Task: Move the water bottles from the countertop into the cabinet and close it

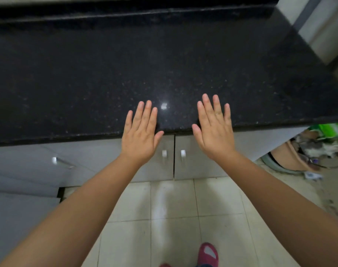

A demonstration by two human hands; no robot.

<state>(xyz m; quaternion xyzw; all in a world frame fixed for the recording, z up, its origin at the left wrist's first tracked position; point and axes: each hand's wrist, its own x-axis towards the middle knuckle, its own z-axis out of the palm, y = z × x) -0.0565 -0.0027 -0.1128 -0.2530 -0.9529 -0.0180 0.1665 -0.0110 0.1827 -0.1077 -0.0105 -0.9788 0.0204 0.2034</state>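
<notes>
My left hand (140, 132) and my right hand (214, 128) hover flat, fingers spread, over the front edge of the black speckled countertop (164, 64). Both hold nothing. Below the edge, two grey cabinet doors (195, 160) stand shut, each with a small white handle (164, 154) near the middle seam. No water bottle shows on the countertop or anywhere else in view.
A further grey door with a handle (56, 160) lies to the left. A white block (322, 29) stands at the counter's far right. A bin with cloth and green packaging (307, 151) sits on the floor at right. My red slipper (208, 253) rests on pale tiles.
</notes>
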